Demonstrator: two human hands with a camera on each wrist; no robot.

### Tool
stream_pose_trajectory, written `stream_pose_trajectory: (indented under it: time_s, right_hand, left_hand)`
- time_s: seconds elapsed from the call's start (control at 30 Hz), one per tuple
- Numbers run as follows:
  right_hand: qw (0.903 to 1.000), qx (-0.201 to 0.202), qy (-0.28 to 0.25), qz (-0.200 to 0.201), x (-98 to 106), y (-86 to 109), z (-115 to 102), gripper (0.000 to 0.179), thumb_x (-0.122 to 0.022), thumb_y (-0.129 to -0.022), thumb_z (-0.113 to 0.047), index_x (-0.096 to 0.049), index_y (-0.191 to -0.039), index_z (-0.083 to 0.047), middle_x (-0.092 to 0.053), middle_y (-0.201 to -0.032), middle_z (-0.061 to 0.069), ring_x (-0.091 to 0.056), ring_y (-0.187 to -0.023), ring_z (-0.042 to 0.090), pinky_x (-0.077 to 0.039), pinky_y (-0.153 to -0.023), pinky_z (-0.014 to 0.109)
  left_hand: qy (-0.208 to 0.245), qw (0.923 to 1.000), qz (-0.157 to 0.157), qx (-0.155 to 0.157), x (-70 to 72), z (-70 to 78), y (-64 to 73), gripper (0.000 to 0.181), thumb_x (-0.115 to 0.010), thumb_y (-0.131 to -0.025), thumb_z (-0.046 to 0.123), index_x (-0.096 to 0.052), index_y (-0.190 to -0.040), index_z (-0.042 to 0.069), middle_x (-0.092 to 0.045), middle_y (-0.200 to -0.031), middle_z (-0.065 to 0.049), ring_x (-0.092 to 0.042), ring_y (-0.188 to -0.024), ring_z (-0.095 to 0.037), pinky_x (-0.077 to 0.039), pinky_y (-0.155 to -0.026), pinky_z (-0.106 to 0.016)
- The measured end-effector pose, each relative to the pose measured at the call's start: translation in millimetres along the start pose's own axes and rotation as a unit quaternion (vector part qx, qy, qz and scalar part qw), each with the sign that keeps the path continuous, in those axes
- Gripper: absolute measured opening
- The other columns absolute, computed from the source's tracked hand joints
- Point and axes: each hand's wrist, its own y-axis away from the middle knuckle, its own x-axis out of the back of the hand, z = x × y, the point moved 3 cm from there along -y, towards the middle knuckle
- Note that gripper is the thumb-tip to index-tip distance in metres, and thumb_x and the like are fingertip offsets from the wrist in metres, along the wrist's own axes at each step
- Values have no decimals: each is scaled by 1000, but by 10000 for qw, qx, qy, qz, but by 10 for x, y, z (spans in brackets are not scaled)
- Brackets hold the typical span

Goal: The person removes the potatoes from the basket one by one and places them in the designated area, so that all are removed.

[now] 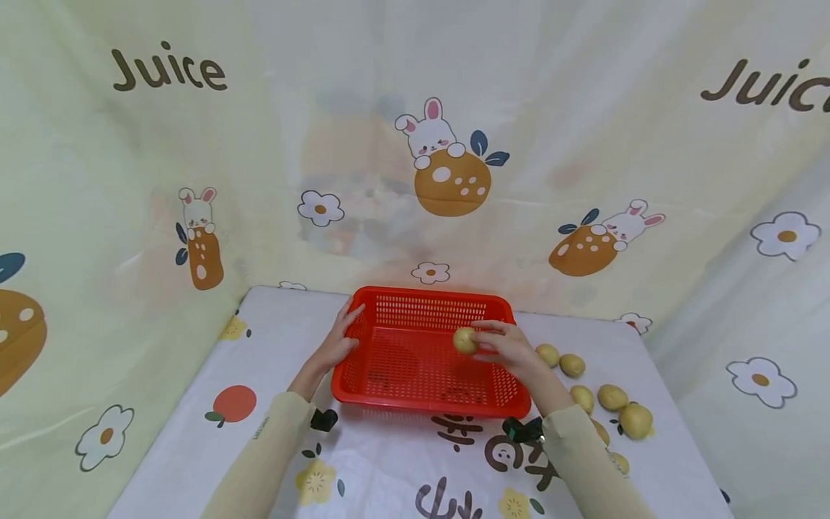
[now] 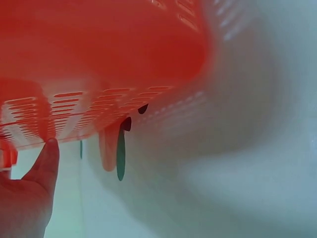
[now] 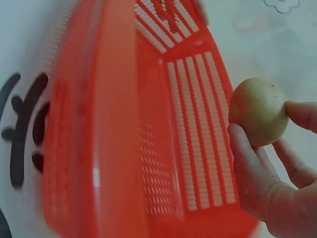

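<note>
A red plastic basket [image 1: 415, 407] with slotted walls stands on the table, with no potatoes showing inside. My left hand [image 1: 336, 346] holds its left rim, the thumb and a finger reaching over the edge. In the left wrist view, the thumb [image 2: 48, 158] lies against the basket's slotted wall [image 2: 64, 106]. Between thumb and fingertips, my right hand [image 1: 509, 346] pinches a small round potato [image 1: 464, 340] above the right part of the basket. The right wrist view shows this potato [image 3: 258, 111] close up, fingertips on opposite sides of it.
Several loose potatoes [image 1: 612, 397] lie on the table to the right of the basket, some partly behind the right sleeve [image 1: 586, 454]. A patterned cloth [image 1: 389, 468] covers the table, and a printed curtain [image 1: 363, 144] hangs close behind the basket.
</note>
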Motion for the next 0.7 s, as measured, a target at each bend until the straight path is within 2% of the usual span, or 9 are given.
stream_pose_trajectory:
  time_s: [0.2,0.33,0.37,0.43,0.5,0.57,0.6,0.63,0.7]
  right_hand:
    - [9994,-105,170,265,460,194,-82,59,-64,-95,-14,-40,-144,9,-67,-101,0,-68,-84,14,-56,-83,38]
    - [9981,-367,-62,483,840,323,-110,67,-66,-95,-21,-34,-149,4,-66,-101,-4,-68,-90,14,-50,-94,41]
    - [9974,-452,-11,568,938,355,-109,68,-65,-95,-24,-33,-150,2,-65,-109,0,-67,-92,13,-49,-96,40]
    - [9960,-560,-221,664,1142,424,-96,61,-65,-95,-23,-41,-147,-3,-62,-114,-1,-65,-94,13,-46,-99,40]
    - [9942,-644,-483,716,1334,505,-64,46,-65,-95,-21,-54,-138,-10,-59,-116,-2,-63,-95,12,-47,-98,38]
    - [9918,-669,-846,680,1517,592,-8,25,-63,-96,-16,-66,-120,-15,-60,-115,-2,-62,-95,12,-50,-96,37]
    - [9889,-687,-1155,635,1607,640,27,16,-63,-96,-13,-70,-110,-16,-61,-106,-7,-63,-93,12,-50,-96,38]
    - [9869,-742,-1283,637,1691,688,74,14,-61,-97,-12,-71,-104,-18,-62,-104,-8,-63,-93,13,-50,-96,38]
    - [9825,-830,-1541,643,1863,782,181,19,-59,-98,-9,-73,-91,-21,-66,-96,-8,-65,-90,12,-51,-94,36]
  left_hand:
    - [8,10000,-39,16,-16,-2,6,78,-47,-80,-11,-23,-153,-5,8,-164,-18,3,-149,-39,-16,-115,-61]
    - [47,10000,-56,-15,-7,-5,-3,78,-47,-80,-12,-22,-153,-5,8,-164,-18,3,-149,-39,-17,-114,-61]
    - [69,10000,-54,-12,-3,-2,-5,78,-46,-80,-12,-22,-154,-5,8,-164,-18,2,-149,-40,-19,-114,-61]
    - [66,10000,-12,-26,-4,-52,-36,78,-46,-79,-12,-22,-154,-4,8,-164,-16,2,-148,-40,-22,-113,-61]
    - [97,9999,-24,5,1,-67,-56,79,-46,-79,-12,-22,-154,-4,8,-164,-16,1,-148,-40,-25,-112,-61]
    - [141,9999,-34,28,1,-110,-81,79,-45,-79,-13,-22,-154,-4,9,-164,-15,1,-148,-40,-28,-111,-60]
    - [150,9999,-33,21,-1,-151,-101,79,-45,-79,-13,-22,-154,-3,10,-164,-15,1,-148,-40,-28,-111,-61]
    - [190,9998,-56,31,4,-150,-99,79,-45,-80,-13,-22,-154,-4,10,-164,-15,2,-148,-40,-26,-111,-61]
    - [148,9999,-1,19,-4,-242,-126,78,-45,-81,-13,-22,-155,-2,10,-164,-13,2,-149,-39,-25,-112,-61]
